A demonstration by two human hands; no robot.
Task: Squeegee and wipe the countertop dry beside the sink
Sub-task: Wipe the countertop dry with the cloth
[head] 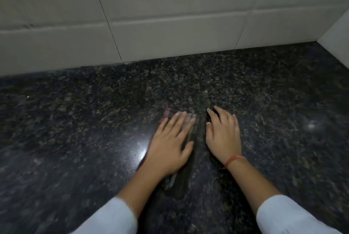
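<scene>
The dark speckled granite countertop [264,92] fills the lower part of the view and shines with a light reflection. My left hand [170,145] lies palm down on it, fingers spread and blurred by motion. My right hand [223,135] rests flat next to it, fingers apart, with a red thread around the wrist. A thin wet smear [181,179] shows on the stone between and below the hands. Neither hand holds anything. No squeegee, cloth or sink is in view.
A pale tiled wall [151,16] runs along the back edge of the counter. A second tiled wall [338,39] meets it at the right corner. My white sleeves [289,216] show at the bottom.
</scene>
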